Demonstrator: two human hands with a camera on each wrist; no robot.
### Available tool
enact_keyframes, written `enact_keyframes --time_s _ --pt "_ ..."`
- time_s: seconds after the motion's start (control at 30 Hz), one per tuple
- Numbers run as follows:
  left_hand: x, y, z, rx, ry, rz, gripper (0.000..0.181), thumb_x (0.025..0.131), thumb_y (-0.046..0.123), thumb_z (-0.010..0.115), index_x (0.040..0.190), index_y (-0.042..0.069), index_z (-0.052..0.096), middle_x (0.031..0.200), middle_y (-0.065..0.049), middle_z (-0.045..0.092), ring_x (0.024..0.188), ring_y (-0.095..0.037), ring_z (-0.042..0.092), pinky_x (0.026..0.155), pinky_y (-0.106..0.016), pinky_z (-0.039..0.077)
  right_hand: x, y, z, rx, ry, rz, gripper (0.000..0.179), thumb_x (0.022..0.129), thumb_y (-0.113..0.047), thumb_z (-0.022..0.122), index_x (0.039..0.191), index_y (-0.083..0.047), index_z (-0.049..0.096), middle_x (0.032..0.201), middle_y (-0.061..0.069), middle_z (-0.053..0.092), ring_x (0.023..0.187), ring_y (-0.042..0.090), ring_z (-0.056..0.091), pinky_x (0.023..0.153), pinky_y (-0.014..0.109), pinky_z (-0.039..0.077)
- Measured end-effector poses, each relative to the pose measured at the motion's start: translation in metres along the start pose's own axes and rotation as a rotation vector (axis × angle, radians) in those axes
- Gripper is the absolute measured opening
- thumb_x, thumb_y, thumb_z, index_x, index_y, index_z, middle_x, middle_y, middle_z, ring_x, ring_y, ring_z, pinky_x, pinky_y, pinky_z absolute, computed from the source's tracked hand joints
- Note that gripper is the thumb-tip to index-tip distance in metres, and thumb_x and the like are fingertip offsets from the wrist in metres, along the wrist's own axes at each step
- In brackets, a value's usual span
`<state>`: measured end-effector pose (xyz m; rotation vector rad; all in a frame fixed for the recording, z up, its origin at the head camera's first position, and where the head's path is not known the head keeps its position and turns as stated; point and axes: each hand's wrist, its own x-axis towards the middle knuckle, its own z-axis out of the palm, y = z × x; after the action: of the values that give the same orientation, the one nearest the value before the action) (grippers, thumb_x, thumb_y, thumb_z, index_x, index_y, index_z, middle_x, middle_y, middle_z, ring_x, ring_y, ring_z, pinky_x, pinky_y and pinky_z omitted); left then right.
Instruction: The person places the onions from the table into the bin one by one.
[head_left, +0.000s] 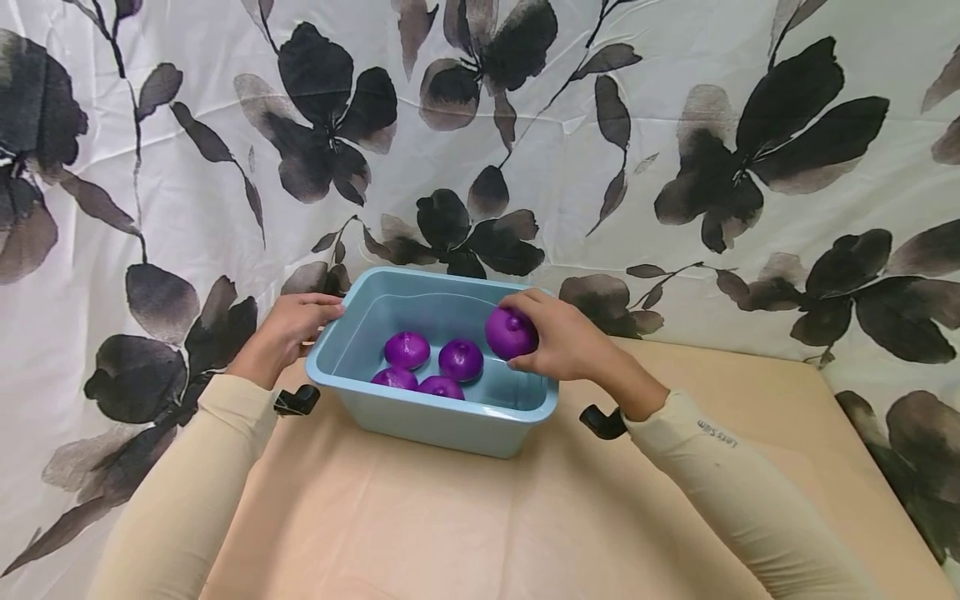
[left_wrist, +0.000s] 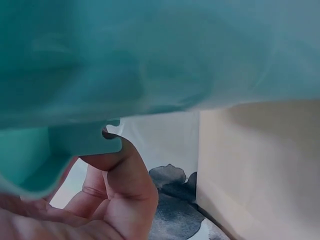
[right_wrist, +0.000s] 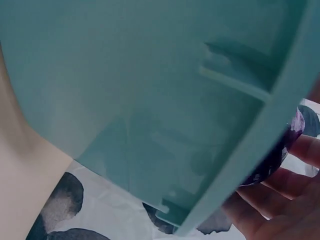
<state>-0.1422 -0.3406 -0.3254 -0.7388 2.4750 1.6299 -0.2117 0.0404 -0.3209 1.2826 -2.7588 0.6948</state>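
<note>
A light blue plastic tub [head_left: 435, 423] stands on the table. Inside it lie several round, glossy purple onions [head_left: 461, 360], some half hidden by the near wall. At the tub's left end my left hand [head_left: 291, 327] grips the rim; in the left wrist view its thumb [left_wrist: 131, 175] bends up under the lip. My right hand [head_left: 564, 333] holds another purple onion [head_left: 512, 332] over the right end of the tub, fingers around its far side and thumb below. From the right wrist, the tub wall [right_wrist: 125, 100] covers much of that onion [right_wrist: 272, 162].
A tan covering lies over the table [head_left: 450, 525]. Behind it hangs a white cloth [head_left: 585, 167] with dark printed flowers. Black wrist mounts [head_left: 602, 422] stick out from both sleeves, close to the tub's ends.
</note>
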Motion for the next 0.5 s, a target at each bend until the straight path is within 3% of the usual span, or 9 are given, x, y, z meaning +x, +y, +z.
enact_keyframes --time_s 0.3,0.5 --pt "0.005 0.0019 -0.0016 -0.013 -0.027 -0.02 0.045 0.106 0.027 0.058 0.148 0.01 0.057 0.113 -0.002 0.06 0.084 -0.009 0.066 0.075 -0.028 0.056 0.0033 -0.0025 0.0077 -0.077 -0.06 -0.055 0.074 0.076 -0.024 0.088 0.141 -0.01 0.059 0.138 0.01 0.061 0.117 0.031 0.066 0.094 0.049 0.058" --pt "0.007 0.0004 -0.0041 -0.04 -0.06 -0.035 0.048 0.106 0.028 0.059 0.151 0.01 0.054 0.116 -0.004 0.058 0.085 -0.009 0.067 0.077 -0.028 0.057 0.0065 -0.0043 0.0109 -0.135 -0.147 -0.049 0.074 0.076 -0.025 0.089 0.142 -0.011 0.059 0.14 0.011 0.061 0.115 0.03 0.068 0.092 0.051 0.058"
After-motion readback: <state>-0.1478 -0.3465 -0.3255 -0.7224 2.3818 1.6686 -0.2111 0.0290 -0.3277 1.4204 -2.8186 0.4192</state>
